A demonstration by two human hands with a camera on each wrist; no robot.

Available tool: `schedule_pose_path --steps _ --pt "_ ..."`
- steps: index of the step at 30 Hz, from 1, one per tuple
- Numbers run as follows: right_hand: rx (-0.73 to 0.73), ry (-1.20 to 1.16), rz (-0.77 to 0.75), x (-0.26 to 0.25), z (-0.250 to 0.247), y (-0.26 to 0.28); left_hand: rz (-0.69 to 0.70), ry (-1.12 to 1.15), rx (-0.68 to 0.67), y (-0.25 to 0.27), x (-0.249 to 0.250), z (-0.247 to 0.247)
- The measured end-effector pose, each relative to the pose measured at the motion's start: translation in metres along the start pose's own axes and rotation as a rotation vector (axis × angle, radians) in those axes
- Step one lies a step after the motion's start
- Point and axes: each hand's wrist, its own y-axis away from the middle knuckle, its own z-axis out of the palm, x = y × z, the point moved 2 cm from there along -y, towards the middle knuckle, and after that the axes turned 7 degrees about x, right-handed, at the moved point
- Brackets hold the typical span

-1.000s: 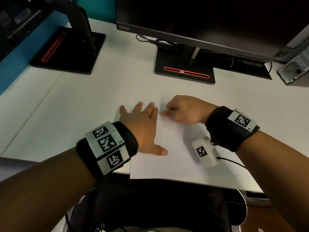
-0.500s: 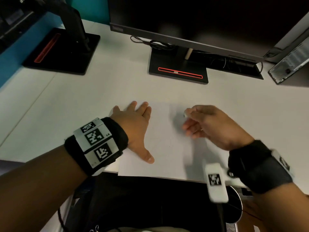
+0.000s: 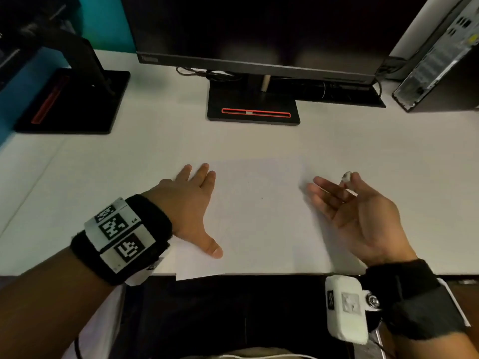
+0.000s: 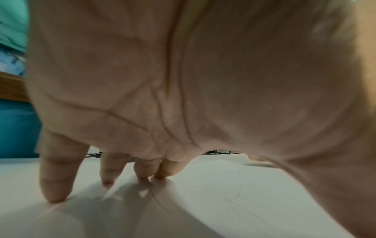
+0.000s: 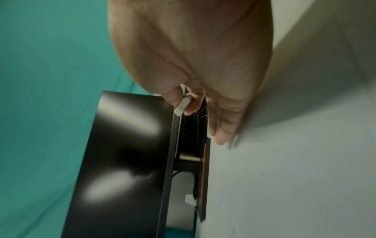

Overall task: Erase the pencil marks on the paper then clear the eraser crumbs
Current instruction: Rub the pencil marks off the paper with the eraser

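Paper (image 3: pixel 259 216) edge under flat left hand (image 3: pixel 190 203)

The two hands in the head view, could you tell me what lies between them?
Only the white paper sheet, bearing one small dark speck, lies between left hand and right hand.

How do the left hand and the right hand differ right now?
The left hand lies palm down, pressing flat on the paper; the right hand is turned palm up at the paper's right edge. The left hand holds nothing; the right hand pinches a small white eraser between thumb and forefinger. Both wear black wristbands.
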Motion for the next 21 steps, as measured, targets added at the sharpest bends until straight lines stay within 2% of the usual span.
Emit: schedule_pose_path --steps 2,5,6,7,9,11,13,14,16,19,20,21 --pt "-0.107 0.048 0.074 0.017 0.007 0.02 -0.005 0.012 0.004 -0.002 0.001 -0.001" --pt "-0.323 0.315 0.404 0.064 0.009 0.048 -0.009 0.023 0.009 -0.006 0.003 -0.002" --pt "-0.332 0.386 0.489 0.07 0.006 0.048 -0.01 0.021 0.011 -0.007 0.004 -0.002" --pt "-0.301 0.397 0.5 0.066 0.002 0.042 -0.011 0.021 0.009 -0.006 0.004 -0.003" --pt "-0.099 0.25 0.351 0.037 -0.007 0.017 -0.013 0.025 -0.003 -0.004 0.004 -0.003" --pt "0.094 0.094 0.11 -0.001 -0.016 -0.006 -0.017 0.029 -0.013 -0.002 0.005 -0.003" --pt "0.144 0.038 -0.075 -0.024 -0.02 -0.01 -0.021 0.025 -0.019 -0.003 0.006 -0.004" --pt "0.106 0.03 -0.088 -0.024 -0.017 -0.005 -0.023 0.025 -0.021 -0.004 0.006 -0.004" --pt "-0.031 0.083 0.026 -0.001 -0.005 0.012 -0.025 0.025 -0.017 -0.005 0.007 -0.004" --pt "-0.268 0.327 0.357 0.056 0.007 0.036 -0.026 0.027 -0.007 -0.005 0.009 -0.003" --pt "-0.286 0.402 0.436 0.067 0.005 0.037 -0.024 0.028 -0.005 -0.006 0.009 -0.003" --pt "-0.254 0.411 0.452 0.068 0.004 0.033 -0.023 0.026 -0.002 -0.005 0.008 -0.003"
